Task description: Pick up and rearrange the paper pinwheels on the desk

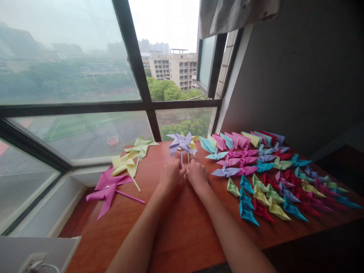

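Our left hand (170, 175) and right hand (197, 174) sit knuckle to knuckle, fingers pinched on the thin sticks of a purple pinwheel (181, 143) standing just above them. Left of our fingers lie yellow (124, 163), green (141, 146) and pink pinwheels (107, 188); right, rows of folded paper pieces (270, 178) cover the table (176, 231).

On the left of the wooden table (176, 235) lie a pink pinwheel (106, 189), a yellow pinwheel (124, 163) and, farther off, a green pinwheel (140, 146). Rows of folded paper pieces (270, 178) in many colours cover the right side. A window (85, 76) stands beyond.
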`<state>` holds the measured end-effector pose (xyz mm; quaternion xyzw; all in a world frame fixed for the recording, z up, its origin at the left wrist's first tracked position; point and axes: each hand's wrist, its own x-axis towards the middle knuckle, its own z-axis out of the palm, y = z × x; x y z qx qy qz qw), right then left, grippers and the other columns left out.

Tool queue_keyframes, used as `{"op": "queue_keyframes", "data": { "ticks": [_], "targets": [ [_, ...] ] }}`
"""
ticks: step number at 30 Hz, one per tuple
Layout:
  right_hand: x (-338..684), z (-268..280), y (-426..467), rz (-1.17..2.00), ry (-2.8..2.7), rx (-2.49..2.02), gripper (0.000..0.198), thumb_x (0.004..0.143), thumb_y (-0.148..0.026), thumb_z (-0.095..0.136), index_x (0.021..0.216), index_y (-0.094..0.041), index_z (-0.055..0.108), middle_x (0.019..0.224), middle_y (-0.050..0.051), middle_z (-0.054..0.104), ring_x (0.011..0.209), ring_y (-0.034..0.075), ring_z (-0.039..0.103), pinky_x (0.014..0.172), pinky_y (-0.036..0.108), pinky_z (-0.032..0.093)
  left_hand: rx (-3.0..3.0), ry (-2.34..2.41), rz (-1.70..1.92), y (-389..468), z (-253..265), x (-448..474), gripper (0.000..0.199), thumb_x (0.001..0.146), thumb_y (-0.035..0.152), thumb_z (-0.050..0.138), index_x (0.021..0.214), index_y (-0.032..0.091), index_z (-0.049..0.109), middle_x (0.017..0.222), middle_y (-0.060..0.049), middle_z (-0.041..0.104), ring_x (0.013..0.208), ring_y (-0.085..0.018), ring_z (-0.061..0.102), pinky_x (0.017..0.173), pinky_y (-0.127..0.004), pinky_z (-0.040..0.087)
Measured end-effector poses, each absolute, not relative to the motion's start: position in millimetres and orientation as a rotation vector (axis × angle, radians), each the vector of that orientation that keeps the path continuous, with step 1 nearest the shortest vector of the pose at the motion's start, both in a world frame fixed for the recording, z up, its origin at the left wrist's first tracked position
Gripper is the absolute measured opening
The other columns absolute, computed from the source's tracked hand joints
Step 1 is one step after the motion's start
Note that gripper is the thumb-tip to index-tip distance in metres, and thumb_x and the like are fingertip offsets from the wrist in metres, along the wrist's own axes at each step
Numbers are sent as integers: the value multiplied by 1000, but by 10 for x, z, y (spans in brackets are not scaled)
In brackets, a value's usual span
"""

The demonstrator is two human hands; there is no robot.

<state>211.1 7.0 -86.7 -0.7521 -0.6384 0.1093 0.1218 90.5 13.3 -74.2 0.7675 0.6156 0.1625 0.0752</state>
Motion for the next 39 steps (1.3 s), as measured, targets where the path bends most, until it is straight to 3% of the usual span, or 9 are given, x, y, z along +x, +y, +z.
{"op": "queue_keyframes", "data": {
  "ticks": [9,16,26,32,39],
  "targets": [
    [2280,-962,-657,244,-1959,-2027,11,93,-26,50,92,-21,60,92,6,68,89,21,64,66,27,40,2274,1872,392,145,-757,1223,20,88,28,49,81,19,65,83,-6,72,73,-19,64,63,-27,36],
    [2372,-1079,-882,196,-1929,-1927,9,91,-21,53,84,-22,58,86,3,65,87,18,58,67,27,35,2311,1849,257,27,-703,1208,36,94,43,42,82,19,68,83,-8,73,75,-21,66,63,-28,38],
    [2414,-1134,-884,173,-1886,-1842,15,91,-22,55,76,-22,55,78,0,64,80,16,56,66,29,28,2179,2156,149,-159,-475,450,31,90,40,43,87,20,66,87,-10,74,83,-27,68,63,-29,40],
    [2419,-1140,-874,171,-1875,-1836,16,90,-22,56,74,-22,55,76,-1,63,77,15,55,64,29,27,1746,2606,-48,-411,-381,-197,42,90,48,36,96,20,67,90,-14,74,86,-35,69,69,-38,48],
    [2425,-1132,-885,163,-1884,-1836,17,89,-22,56,72,-21,56,75,0,63,75,14,55,63,28,27,1648,2632,-88,-406,-500,-315,49,88,51,36,96,16,70,94,-19,73,92,-40,68,72,-44,49]
  ]
}}
